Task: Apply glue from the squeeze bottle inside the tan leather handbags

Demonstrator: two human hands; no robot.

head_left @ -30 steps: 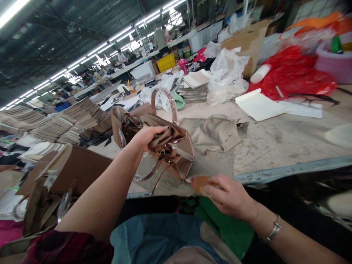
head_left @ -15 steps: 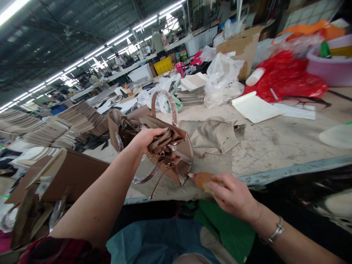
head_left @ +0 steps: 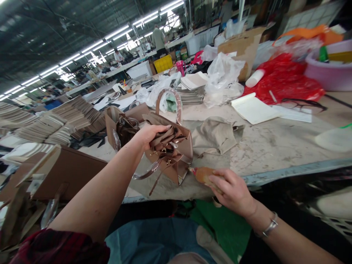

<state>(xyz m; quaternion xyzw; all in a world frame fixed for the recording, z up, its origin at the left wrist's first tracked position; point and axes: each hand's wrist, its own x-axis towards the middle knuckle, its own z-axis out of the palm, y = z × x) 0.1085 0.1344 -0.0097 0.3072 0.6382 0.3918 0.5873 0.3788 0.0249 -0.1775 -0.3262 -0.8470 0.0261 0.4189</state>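
A brown handbag lies on its side on the table, its plastic-wrapped handles sticking out and brown lining bunched at its opening. My left hand is closed on that bunched lining, thumb on top; the other fingers are partly hidden. In my right hand is an amber squeeze bottle with a red collar, held on its side. Its nozzle points left, at the bag's lower edge; whether it touches I cannot tell. Beyond the bag lies a crumpled beige cloth.
Another brown bag stands at the left, before stacks of brown panels. White plastic bags, a notepad, eyeglasses, a red plastic bag and a purple basin line the back. The table's front edge runs below.
The bottle's nozzle has moved slightly up along the bag's edge, with my right hand a little higher and left. My left hand keeps its hold; the whole view has shifted slightly.
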